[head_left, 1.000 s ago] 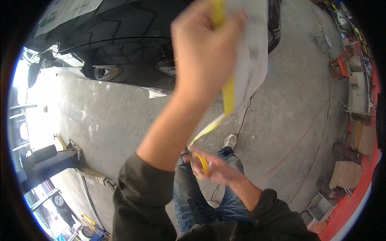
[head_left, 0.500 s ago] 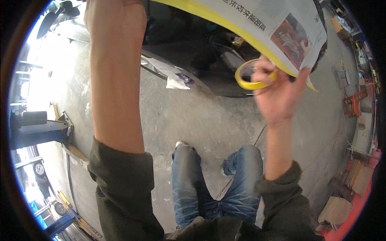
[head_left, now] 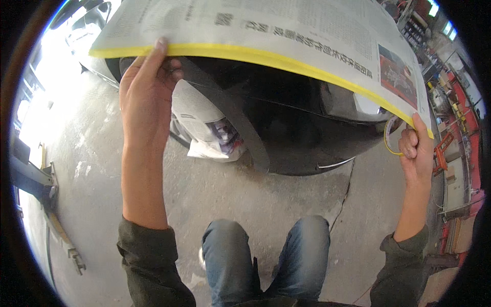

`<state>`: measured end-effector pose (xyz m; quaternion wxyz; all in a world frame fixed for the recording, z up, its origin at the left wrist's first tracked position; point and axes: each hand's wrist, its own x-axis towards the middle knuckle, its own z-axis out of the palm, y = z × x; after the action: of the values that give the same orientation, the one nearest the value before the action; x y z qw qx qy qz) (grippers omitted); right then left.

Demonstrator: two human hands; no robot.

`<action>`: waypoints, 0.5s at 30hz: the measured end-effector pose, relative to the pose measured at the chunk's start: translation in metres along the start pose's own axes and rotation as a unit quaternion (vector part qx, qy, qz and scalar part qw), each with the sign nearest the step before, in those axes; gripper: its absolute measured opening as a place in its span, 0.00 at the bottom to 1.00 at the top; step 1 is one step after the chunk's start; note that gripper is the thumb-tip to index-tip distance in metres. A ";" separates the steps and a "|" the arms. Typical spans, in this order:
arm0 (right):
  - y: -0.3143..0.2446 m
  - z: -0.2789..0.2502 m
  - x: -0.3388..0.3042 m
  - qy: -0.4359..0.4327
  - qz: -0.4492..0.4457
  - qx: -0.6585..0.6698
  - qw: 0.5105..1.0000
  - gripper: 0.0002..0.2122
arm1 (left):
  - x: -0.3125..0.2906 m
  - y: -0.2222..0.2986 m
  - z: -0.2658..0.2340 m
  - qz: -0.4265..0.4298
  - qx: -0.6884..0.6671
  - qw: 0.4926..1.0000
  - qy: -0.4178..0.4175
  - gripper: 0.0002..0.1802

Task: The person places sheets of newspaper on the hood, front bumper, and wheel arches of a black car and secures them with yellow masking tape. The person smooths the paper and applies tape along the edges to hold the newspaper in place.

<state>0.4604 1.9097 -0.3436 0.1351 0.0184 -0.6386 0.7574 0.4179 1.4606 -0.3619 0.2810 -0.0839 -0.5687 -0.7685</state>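
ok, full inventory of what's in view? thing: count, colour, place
newspaper sheet: 1, grey-white, top, held between hands
tape strip: 1, yellow, along sheet's near edge
tape roll: 1, yellow, at right hand
car: 1, black, beyond and below sheet
lower newspaper: sheet count unclear, mostly white, against car
lift arm: 1, blue-grey, far left
stool-like frame: 1, orange, right
clutter: uncountable, mixed, right edge
floor: 1, grey, below
jeans legs: 2, blue, bottom centre
sleeves: 2, dark green, lower left and right
left hand, right hand: 2, bare, at sheet's edge

Cracked concrete floor (head_left: pixel 276 199) — orange stool (head_left: pixel 442 151)
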 end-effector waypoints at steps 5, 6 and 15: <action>0.027 -0.035 -0.013 0.049 -0.059 -0.089 0.993 0.05 | -0.008 -0.035 -0.036 -0.043 0.036 0.998 0.002 0.14; 0.033 -0.040 -0.017 0.060 -0.068 -0.102 0.991 0.05 | -0.009 -0.039 -0.042 -0.043 0.049 0.998 -0.002 0.14; 0.048 -0.060 -0.022 0.080 -0.098 -0.160 0.979 0.08 | 0.009 -0.049 -0.054 -0.021 0.115 0.990 -0.080 0.23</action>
<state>0.4788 1.9568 -0.4054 0.2605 -0.0021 -0.7335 0.6278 0.3952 1.4175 -0.4163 0.2268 -0.1004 -0.6751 -0.6948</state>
